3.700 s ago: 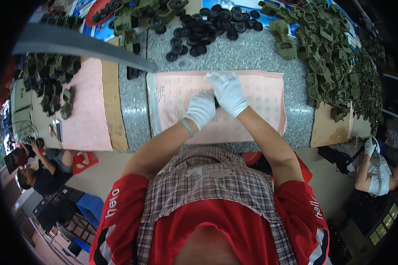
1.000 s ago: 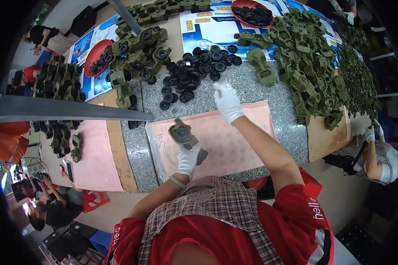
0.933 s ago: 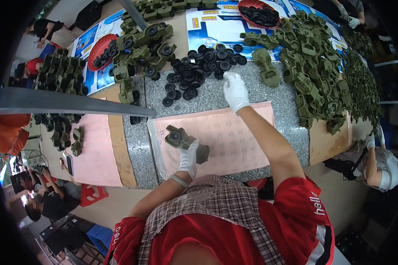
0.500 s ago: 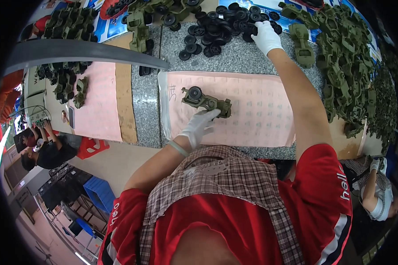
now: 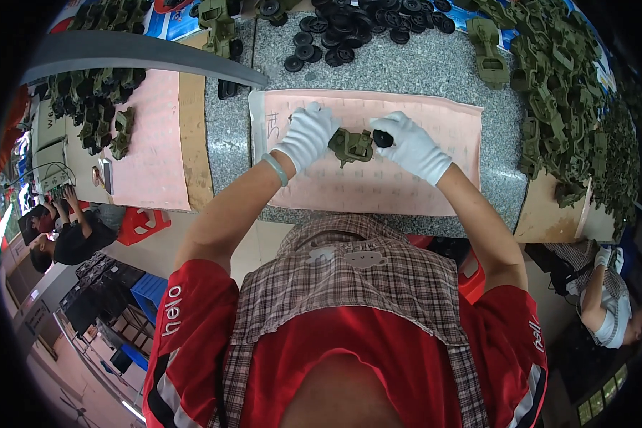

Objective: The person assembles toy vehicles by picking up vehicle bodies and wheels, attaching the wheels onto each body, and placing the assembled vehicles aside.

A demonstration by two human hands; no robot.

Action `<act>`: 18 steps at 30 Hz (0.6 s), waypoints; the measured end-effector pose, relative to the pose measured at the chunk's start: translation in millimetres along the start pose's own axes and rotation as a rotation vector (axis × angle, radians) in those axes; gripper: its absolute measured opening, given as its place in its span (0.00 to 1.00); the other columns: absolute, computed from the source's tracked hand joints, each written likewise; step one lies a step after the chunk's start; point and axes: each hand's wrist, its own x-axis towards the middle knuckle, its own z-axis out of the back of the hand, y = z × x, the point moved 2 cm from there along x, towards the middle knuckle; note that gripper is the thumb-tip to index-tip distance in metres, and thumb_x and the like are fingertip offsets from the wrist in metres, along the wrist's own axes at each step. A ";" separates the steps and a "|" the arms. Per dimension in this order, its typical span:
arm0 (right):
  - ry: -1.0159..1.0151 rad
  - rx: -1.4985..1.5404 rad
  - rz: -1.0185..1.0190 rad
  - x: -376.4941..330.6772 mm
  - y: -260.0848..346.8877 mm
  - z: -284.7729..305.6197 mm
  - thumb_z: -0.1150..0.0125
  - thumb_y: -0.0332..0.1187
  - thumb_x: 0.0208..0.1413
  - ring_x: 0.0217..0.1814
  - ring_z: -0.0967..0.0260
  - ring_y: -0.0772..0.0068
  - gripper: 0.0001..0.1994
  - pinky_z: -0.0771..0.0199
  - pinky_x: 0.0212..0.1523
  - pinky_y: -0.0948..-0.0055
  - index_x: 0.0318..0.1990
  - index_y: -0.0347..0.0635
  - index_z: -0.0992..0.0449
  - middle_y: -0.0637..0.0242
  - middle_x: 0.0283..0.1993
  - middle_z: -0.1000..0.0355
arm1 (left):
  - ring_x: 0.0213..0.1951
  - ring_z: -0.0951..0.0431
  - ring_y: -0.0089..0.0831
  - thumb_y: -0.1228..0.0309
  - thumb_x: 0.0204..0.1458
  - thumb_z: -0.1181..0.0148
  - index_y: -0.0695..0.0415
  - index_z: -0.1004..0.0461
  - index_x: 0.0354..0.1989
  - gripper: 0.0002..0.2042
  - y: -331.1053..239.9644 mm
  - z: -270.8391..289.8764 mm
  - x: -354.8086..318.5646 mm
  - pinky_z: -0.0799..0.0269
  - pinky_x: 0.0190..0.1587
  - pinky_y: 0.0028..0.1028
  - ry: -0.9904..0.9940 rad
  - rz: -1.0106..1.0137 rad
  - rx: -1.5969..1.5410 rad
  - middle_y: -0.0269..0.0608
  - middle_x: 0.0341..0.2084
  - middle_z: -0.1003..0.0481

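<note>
My white-gloved left hand [image 5: 309, 135] is closed around one end of an olive-green toy vehicle body [image 5: 352, 145], above a pink mat [image 5: 421, 192]. The glove covers that end, including where a wheel showed before. At the body's right end, my right hand [image 5: 409, 146], also gloved, pinches a small black toy wheel [image 5: 383, 138] between thumb and fingers. The wheel is close beside the body; I cannot tell whether they touch. Beyond the mat lies a loose pile of black wheels [image 5: 342, 28].
Many green vehicle bodies [image 5: 567, 93] are heaped at the right. Partly assembled vehicles [image 5: 96, 100] stand at the left, past a grey curved bar [image 5: 143, 57]. Other people [image 5: 78, 228] sit at left and right. A blue crate [image 5: 150, 292] is at lower left.
My right hand has come back from the wheel pile to the mat with a wheel. My left hand has taken hold of the vehicle body, which is turned.
</note>
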 end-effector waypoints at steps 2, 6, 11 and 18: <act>0.050 -0.017 0.046 -1.7 9.8 -9.5 0.28 0.34 0.52 0.59 0.27 0.48 0.29 0.25 0.61 0.59 0.63 0.46 0.27 0.54 0.58 0.30 | 0.49 0.25 0.38 0.68 0.51 0.36 0.49 0.21 0.42 0.10 -2.2 -10.2 0.7 0.26 0.44 0.45 -0.092 -0.002 0.036 0.36 0.40 0.24; 0.113 -0.194 0.077 13.1 19.8 -10.9 0.30 0.36 0.56 0.58 0.27 0.48 0.27 0.24 0.59 0.57 0.63 0.44 0.29 0.54 0.59 0.31 | 0.46 0.25 0.37 0.68 0.46 0.33 0.51 0.23 0.37 0.10 -5.8 -19.2 0.0 0.26 0.38 0.39 -0.251 0.028 0.025 0.37 0.37 0.25; 0.280 -0.370 0.032 34.3 31.3 -8.3 0.29 0.38 0.53 0.58 0.27 0.50 0.30 0.23 0.59 0.57 0.64 0.43 0.29 0.55 0.60 0.32 | 0.46 0.25 0.37 0.68 0.45 0.34 0.51 0.23 0.35 0.09 -6.2 -23.1 -2.6 0.26 0.39 0.40 -0.315 0.042 -0.003 0.36 0.37 0.25; 0.281 -0.443 -0.116 33.9 47.4 -11.9 0.26 0.43 0.51 0.52 0.24 0.47 0.23 0.21 0.54 0.55 0.49 0.37 0.23 0.49 0.53 0.30 | 0.45 0.25 0.37 0.69 0.48 0.37 0.50 0.23 0.36 0.08 -18.8 -28.6 -11.8 0.28 0.38 0.40 -0.346 0.144 -0.024 0.35 0.36 0.25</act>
